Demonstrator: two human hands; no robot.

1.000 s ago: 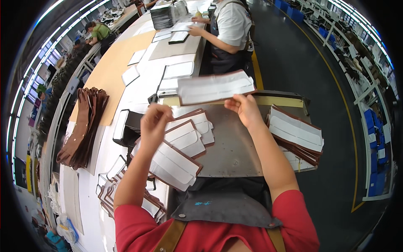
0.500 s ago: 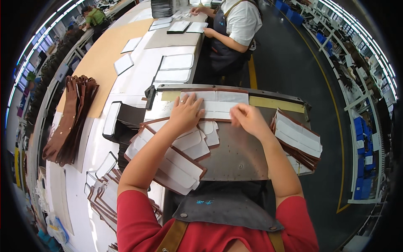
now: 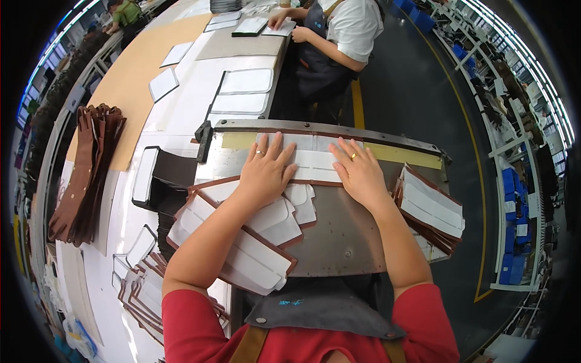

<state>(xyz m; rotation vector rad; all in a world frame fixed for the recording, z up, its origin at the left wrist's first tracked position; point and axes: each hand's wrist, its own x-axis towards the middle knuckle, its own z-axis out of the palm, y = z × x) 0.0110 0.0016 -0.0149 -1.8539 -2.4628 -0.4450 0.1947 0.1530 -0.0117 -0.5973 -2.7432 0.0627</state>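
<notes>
A brown-edged leather wallet piece with white lining [image 3: 313, 160] lies flat on the metal work plate [image 3: 339, 239], its far edge by a metal bar [image 3: 315, 126]. My left hand [image 3: 266, 169] rests spread on the piece's left part. On its right part lies my right hand [image 3: 360, 172], palm down with fingers apart. Fanned out under my left forearm are several similar brown-edged white pieces [image 3: 257, 251]. Beyond my right forearm sits another stack of them [image 3: 431, 202] at the plate's right edge.
Left of the plate stands a stack of black-edged pieces [image 3: 145, 175]. Long brown leather strips [image 3: 88, 175] lie in a bundle further left. A co-worker [image 3: 339, 42] handles white panels at the far table. Shelving with blue bins [image 3: 513, 230] lines the right side.
My right hand has gone from curled fingers above the piece's right end to lying flat and spread on it. My left hand stays in place on the piece.
</notes>
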